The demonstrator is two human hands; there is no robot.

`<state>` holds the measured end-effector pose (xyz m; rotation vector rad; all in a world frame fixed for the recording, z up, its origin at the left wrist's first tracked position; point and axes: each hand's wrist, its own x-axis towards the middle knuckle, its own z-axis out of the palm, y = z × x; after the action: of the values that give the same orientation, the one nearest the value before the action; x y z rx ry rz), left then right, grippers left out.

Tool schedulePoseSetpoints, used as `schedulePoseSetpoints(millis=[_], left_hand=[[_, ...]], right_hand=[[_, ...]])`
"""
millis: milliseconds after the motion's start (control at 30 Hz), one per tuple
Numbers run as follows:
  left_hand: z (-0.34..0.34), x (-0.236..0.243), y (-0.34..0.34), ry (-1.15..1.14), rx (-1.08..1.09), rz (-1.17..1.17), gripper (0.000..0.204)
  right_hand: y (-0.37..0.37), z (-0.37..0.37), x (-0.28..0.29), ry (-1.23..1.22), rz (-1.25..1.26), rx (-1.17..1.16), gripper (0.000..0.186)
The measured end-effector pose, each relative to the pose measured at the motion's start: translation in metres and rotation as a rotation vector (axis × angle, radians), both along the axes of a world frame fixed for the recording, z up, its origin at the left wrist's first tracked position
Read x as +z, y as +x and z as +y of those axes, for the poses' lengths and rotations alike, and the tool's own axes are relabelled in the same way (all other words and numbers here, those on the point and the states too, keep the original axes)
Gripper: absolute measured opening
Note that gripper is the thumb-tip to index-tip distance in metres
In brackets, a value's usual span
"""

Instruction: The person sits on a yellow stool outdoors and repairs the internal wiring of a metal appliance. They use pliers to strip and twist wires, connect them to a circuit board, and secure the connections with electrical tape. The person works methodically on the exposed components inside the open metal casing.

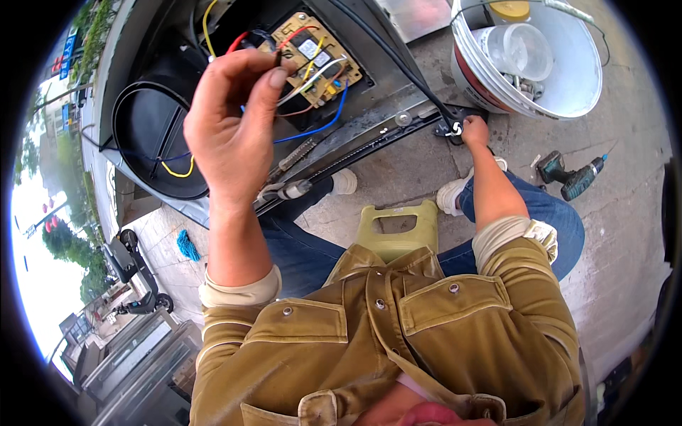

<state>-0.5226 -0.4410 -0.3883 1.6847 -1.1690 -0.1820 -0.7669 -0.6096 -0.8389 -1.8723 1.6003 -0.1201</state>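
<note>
My left hand (pixel 238 135) is raised over an opened metal housing (pixel 131 50), thumb and fingers pinched together. A small dark tip shows at the fingertips; what it belongs to is hidden. Just behind the pinch sits a tan circuit board (pixel 334 57) with red, yellow, white and blue wires. A blue wire (pixel 312 133) runs along the housing's near side. Lower right, my right hand (pixel 474 132) closes on a black-and-white fitting (pixel 453 129), where a thick black cable (pixel 401 64) comes down. Its fingertips are partly hidden.
Left of the board is a round black duct (pixel 124 117). Pliers (pixel 288 190) lie at the housing's near edge. A white bucket (pixel 579 89) holds clear tubs. A cordless drill (pixel 579 177) lies on the paving. Between my knees stands a pale green stool (pixel 398 245). A scooter (pixel 135 273) is farther left.
</note>
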Motion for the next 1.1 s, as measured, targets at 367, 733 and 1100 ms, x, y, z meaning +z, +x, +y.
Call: schedulePoseSetpoints(millis=[367,733,1100], left_hand=[[0.006,-0.01,0.015,0.009,0.018,-0.215,0.022],[0.006,-0.005,0.017,0.024,0.017,-0.186,0.024],[-0.013,0.009,0.01,0.099,-0.118,-0.291,0.017]], right_hand=[[0.002,-0.003,-0.035,0.129,0.109,0.252,0.03],[0.012,-0.001,-0.056,0.094,0.171,0.535,0.017],[0.025,0.01,0.042,0.128,-0.364,-0.087,0.02]])
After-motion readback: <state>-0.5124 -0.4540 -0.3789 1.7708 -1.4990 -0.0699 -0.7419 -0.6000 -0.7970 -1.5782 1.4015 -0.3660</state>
